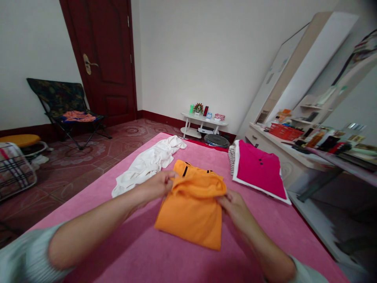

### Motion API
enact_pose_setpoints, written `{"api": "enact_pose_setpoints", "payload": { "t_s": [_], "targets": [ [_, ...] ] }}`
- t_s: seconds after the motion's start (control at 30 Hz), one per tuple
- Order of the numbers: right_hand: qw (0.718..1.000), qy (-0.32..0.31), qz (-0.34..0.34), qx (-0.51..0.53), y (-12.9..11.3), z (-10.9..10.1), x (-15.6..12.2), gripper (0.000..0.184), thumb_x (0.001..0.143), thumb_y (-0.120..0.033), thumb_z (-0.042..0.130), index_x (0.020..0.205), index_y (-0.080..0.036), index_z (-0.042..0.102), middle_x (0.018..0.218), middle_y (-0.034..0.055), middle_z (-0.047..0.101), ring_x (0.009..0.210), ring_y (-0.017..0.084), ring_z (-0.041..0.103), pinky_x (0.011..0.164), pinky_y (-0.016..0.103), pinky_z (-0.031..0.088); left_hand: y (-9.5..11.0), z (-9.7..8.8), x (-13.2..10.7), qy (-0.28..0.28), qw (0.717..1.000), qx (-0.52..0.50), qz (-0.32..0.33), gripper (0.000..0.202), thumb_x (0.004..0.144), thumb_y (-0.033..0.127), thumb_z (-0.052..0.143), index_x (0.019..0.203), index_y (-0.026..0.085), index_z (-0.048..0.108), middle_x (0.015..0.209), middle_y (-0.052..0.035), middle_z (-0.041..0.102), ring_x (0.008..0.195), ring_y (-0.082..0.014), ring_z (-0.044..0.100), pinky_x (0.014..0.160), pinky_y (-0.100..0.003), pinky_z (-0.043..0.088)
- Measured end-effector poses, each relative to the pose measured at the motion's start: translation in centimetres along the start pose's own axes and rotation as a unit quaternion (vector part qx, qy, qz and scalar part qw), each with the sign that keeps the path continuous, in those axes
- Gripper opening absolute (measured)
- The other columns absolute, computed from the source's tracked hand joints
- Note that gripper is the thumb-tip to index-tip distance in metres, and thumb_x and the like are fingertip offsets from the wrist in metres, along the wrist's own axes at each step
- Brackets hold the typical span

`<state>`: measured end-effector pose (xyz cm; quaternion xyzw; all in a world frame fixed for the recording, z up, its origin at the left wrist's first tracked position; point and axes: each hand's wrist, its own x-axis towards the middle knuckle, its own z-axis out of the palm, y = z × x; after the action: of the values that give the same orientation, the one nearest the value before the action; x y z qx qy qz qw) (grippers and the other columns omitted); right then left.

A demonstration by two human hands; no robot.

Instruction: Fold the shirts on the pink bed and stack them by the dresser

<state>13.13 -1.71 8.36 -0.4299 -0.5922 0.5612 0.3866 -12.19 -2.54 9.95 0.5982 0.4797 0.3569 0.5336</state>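
Observation:
An orange shirt (193, 210) lies partly folded on the pink bed cover (141, 251) in front of me. My left hand (157, 184) pinches the shirt's raised fold at its left edge. On the fold's right edge, my right hand (234, 204) grips the cloth, fingers closed. The upper part of the shirt is lifted and doubled toward me. A crumpled white garment (147, 163) lies just beyond my left hand. To the right of the orange shirt rests a folded magenta shirt (259, 169) on a stack with white and striped cloth.
A dark red door (106, 59) stands at the back left, with a folding chair (66, 106) beside it. A wire basket (14, 169) sits on the tiled floor at left. A small white shelf (203, 124) is by the far wall; a cluttered dresser (282, 137) runs along the right.

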Motion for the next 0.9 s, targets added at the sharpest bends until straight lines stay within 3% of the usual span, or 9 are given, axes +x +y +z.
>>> {"api": "enact_pose_setpoints", "payload": {
  "t_s": [0.1, 0.17, 0.27, 0.4, 0.5, 0.6, 0.73, 0.9],
  "targets": [
    [0.987, 0.142, 0.065, 0.049, 3.3, -1.9, 5.9, 0.061, 0.071, -0.041, 0.069, 0.125, -0.022, 0.047, 0.087, 0.0034, 0.067, 0.063, 0.015, 0.064, 0.055, 0.027, 0.053, -2.7, -0.4, 6.6, 0.203, 0.977, 0.065, -0.017, 0.036, 0.085, 0.032, 0.055, 0.118, 0.018, 0.049, 0.088, -0.0033, 0.062, 0.067, -0.0138, 0.058, 0.058, -0.023, 0.045],
    [0.978, 0.196, 0.050, 0.045, 5.8, -2.9, 7.7, 0.063, 0.067, -0.038, 0.070, 0.123, -0.021, 0.043, 0.084, 0.0012, 0.064, 0.057, 0.013, 0.061, 0.050, 0.025, 0.051, -5.4, -0.5, 8.9, 0.261, 0.953, 0.156, 0.000, 0.042, 0.083, 0.024, 0.057, 0.123, 0.016, 0.047, 0.100, -0.0084, 0.062, 0.081, -0.0168, 0.062, 0.073, -0.030, 0.050],
    [0.979, 0.202, -0.025, 0.009, 8.6, -3.2, 8.0, 0.057, 0.066, -0.040, 0.069, 0.114, -0.021, 0.047, 0.091, 0.0023, 0.062, 0.063, 0.014, 0.061, 0.049, 0.024, 0.051, -7.9, 0.2, 9.2, 0.254, 0.916, 0.297, 0.087, 0.040, 0.080, 0.018, 0.059, 0.119, 0.015, 0.052, 0.117, -0.0127, 0.058, 0.106, -0.0234, 0.059, 0.094, -0.040, 0.046],
    [0.980, 0.187, -0.047, -0.055, 9.3, -2.7, 7.4, 0.043, 0.069, -0.040, 0.064, 0.105, -0.018, 0.055, 0.102, 0.0085, 0.062, 0.067, 0.016, 0.061, 0.047, 0.025, 0.050, -7.0, 2.7, 7.6, 0.248, 0.855, 0.411, 0.195, 0.027, 0.084, 0.021, 0.056, 0.110, 0.019, 0.062, 0.133, -0.0122, 0.049, 0.126, -0.0285, 0.045, 0.107, -0.047, 0.036],
    [0.973, 0.197, -0.059, -0.105, 8.7, -2.9, 8.1, 0.033, 0.074, -0.036, 0.057, 0.101, -0.018, 0.058, 0.099, 0.0102, 0.065, 0.071, 0.019, 0.064, 0.047, 0.026, 0.049, -6.2, 5.3, 7.1, 0.162, 0.870, 0.408, 0.225, 0.026, 0.087, 0.024, 0.053, 0.111, 0.021, 0.063, 0.132, -0.0100, 0.052, 0.123, -0.0252, 0.048, 0.106, -0.041, 0.040],
    [0.945, 0.209, -0.091, -0.235, 8.2, -3.5, 9.5, 0.023, 0.074, -0.025, 0.053, 0.094, -0.018, 0.062, 0.089, 0.0075, 0.068, 0.074, 0.019, 0.064, 0.060, 0.028, 0.051, -7.1, 7.4, 7.2, 0.099, 0.876, 0.419, 0.217, 0.040, 0.085, 0.031, 0.058, 0.123, 0.020, 0.057, 0.136, -0.0119, 0.049, 0.125, -0.0274, 0.047, 0.107, -0.043, 0.039],
    [0.881, 0.203, -0.094, -0.416, 7.5, -3.5, 11.2, 0.019, 0.074, -0.015, 0.050, 0.083, -0.020, 0.066, 0.075, 0.0025, 0.069, 0.072, 0.017, 0.064, 0.067, 0.026, 0.045, -8.6, 8.2, 7.2, 0.095, 0.866, 0.442, 0.213, 0.047, 0.086, 0.034, 0.057, 0.130, 0.020, 0.052, 0.142, -0.0124, 0.043, 0.130, -0.0289, 0.041, 0.111, -0.046, 0.034],
    [0.855, 0.218, -0.097, -0.461, 7.0, -3.5, 12.5, 0.020, 0.080, -0.018, 0.048, 0.080, -0.021, 0.068, 0.080, 0.0033, 0.071, 0.073, 0.016, 0.063, 0.063, 0.023, 0.040, -8.7, 8.0, 7.1, 0.088, 0.857, 0.464, 0.208, 0.052, 0.086, 0.037, 0.058, 0.135, 0.022, 0.049, 0.147, -0.0131, 0.039, 0.135, -0.0303, 0.036, 0.113, -0.048, 0.030]
  ]
}}
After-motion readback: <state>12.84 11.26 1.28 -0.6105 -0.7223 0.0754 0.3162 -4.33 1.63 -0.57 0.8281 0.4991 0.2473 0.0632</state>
